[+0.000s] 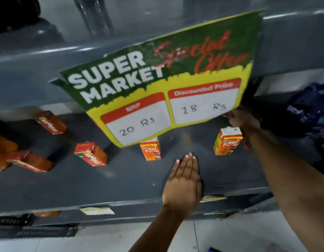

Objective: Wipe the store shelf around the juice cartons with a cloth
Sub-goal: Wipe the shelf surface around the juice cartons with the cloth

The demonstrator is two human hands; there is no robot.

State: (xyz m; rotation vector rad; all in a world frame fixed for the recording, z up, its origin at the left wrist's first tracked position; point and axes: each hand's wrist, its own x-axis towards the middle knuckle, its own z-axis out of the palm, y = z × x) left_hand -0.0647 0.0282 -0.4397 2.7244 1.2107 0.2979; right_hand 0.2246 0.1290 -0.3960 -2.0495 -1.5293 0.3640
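Note:
The dark grey shelf (121,180) carries several red-and-orange juice cartons. Two stand upright: one (150,150) under the sign, the other (227,141) to the right. Three lie on their sides at the left (50,122) (91,154) (31,161). My left hand (184,182) lies flat, palm down, on the shelf's front part between the two upright cartons, fingers straight and together. No cloth shows clearly under it. My right hand (245,120) grips the lower right corner of a green-and-yellow "Super Market" price sign (157,91) and holds it tilted above the shelf.
The upper shelf's grey front edge (30,57) runs across behind the sign. Blue packets (310,106) lie at the far right, and an orange object (1,151) sits at the far left. Paper labels (97,210) stick to the shelf's front lip. Light floor tiles (230,237) are below.

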